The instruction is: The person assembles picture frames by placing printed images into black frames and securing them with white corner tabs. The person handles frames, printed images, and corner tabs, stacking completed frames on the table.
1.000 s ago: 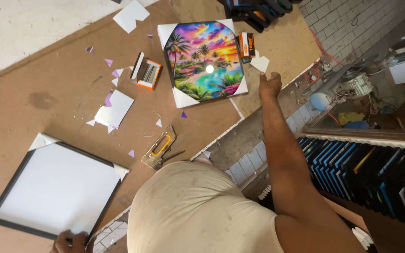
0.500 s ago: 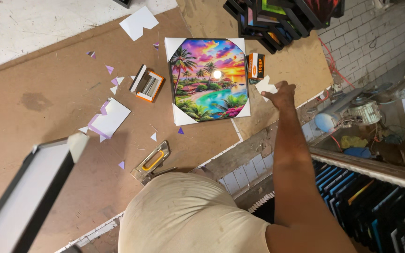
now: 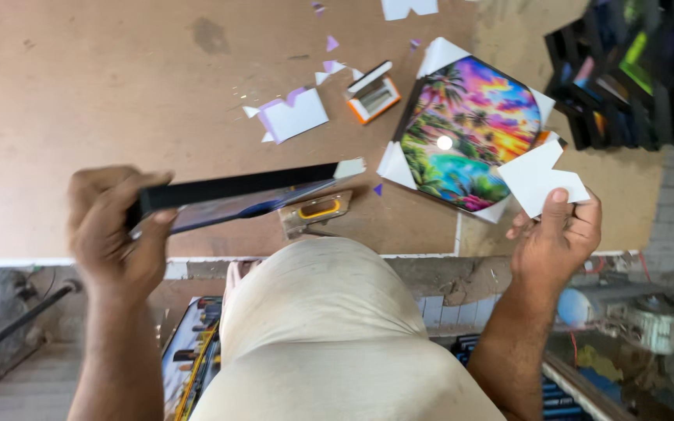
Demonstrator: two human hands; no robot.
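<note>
Left hand (image 3: pixel 115 226) now has the black frame (image 3: pixel 235 195) off the counter (image 3: pixel 79 93) and tipped nearly edge-on to the camera. One second ago it lay flat at the counter's near left corner with the hand only at its near edge; half a second ago it was already swinging up. Grip: fingers curled over the frame's left end, thumb on top, closed tight. A white cardboard corner guard (image 3: pixel 350 168) sits on the frame's far right tip, hanging over the stapler (image 3: pixel 315 213) by the near edge.

Right hand (image 3: pixel 557 238) has pulled back from the counter's right edge, where it was reaching beside the tropical sunset picture (image 3: pixel 466 132). It now holds a white cardboard piece (image 3: pixel 540 179) pinched between thumb and fingers, raised in front of the picture's near right corner. The picture stays flat toward the far right of the counter, three white corner guards visible on it; the fourth corner is hidden behind the card.

Net: both hands loaded, frame and loose card both lifted clear of the counter, well apart from each other. Judging by shape, the card matches the guards already fitted.

Unchanged on the counter: orange-and-white box (image 3: pixel 374 92) mid-far, white scrap with purple edge (image 3: pixel 292 117) left of it, purple offcuts scattered. Stack of dark frames (image 3: pixel 626 78) at far right corner.
</note>
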